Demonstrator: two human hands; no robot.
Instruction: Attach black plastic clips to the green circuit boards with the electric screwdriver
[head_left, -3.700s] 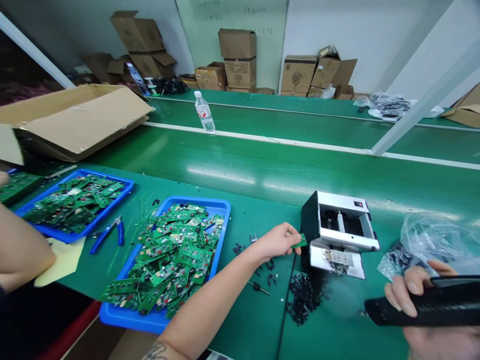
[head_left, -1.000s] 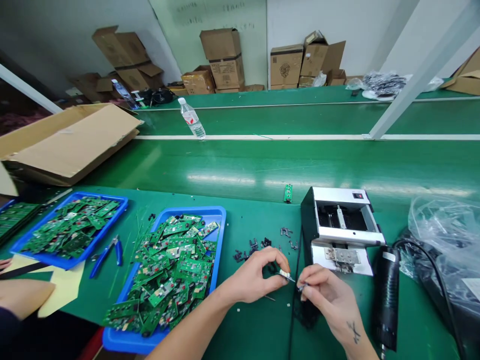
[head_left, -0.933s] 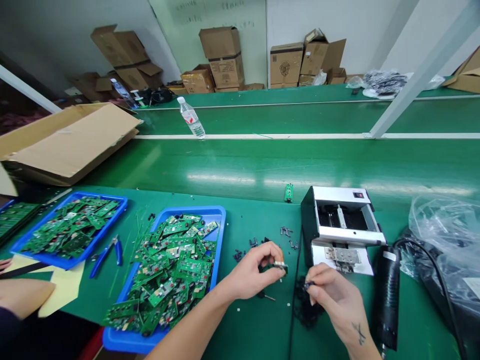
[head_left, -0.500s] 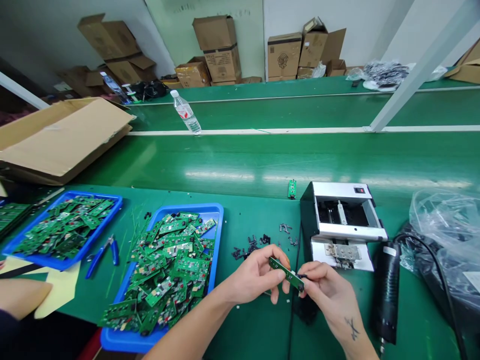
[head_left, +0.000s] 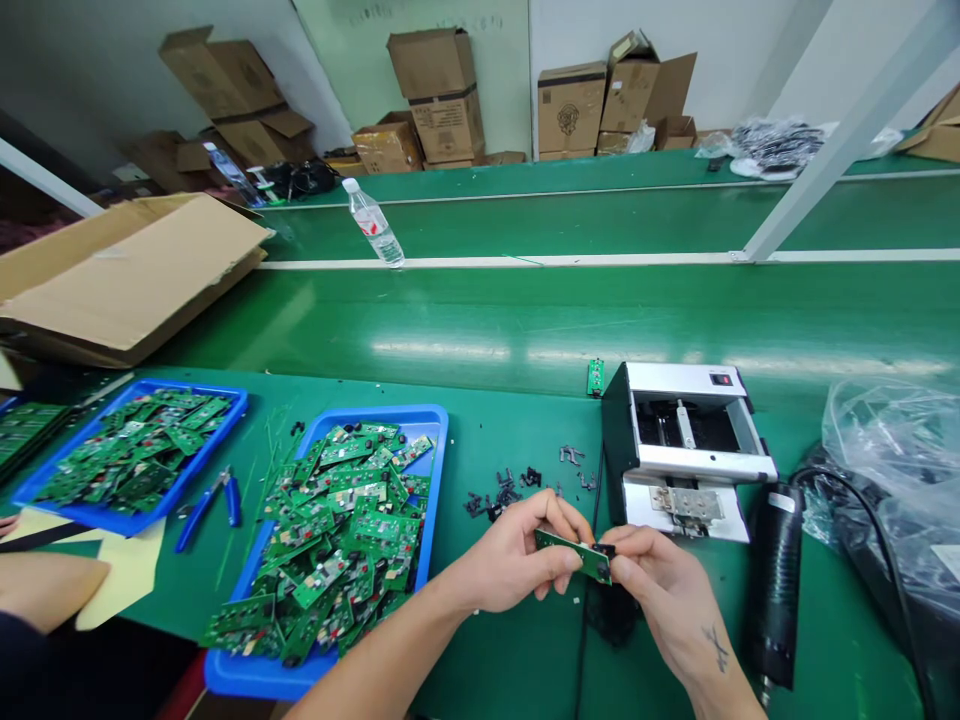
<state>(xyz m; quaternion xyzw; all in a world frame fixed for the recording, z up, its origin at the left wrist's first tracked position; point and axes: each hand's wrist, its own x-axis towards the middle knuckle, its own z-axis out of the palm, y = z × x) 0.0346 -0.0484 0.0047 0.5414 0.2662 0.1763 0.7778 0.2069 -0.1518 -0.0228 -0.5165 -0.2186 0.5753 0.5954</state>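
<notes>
Looked down on a long green bench (head_left: 510, 660) across the bottom of the frame. Saw brown cardboard boxes (head_left: 442, 95) piled by the far wall at the top, and a big open box (head_left: 127, 280) at the left. Had a blue tray (head_left: 375, 411) heaped with green circuit boards in the lower middle, and a second blue tray (head_left: 195, 386) of them farther left. Saw a silver and black machine (head_left: 682, 460) right of the middle, a clear plastic bag (head_left: 892, 450) at the far right, and a black power tool (head_left: 776, 580) between them. Noticed another person's arm (head_left: 45, 590) at the lower left edge, blue pliers (head_left: 214, 510) beside the middle tray, and small black bits (head_left: 502, 495) on the bench. Held one small green circuit board (head_left: 577, 553) up over the bench, just left of the machine, between the left hand (head_left: 517, 565) and the right hand (head_left: 667, 590). Gripped it at both ends with closed fingers (head_left: 622, 545).
</notes>
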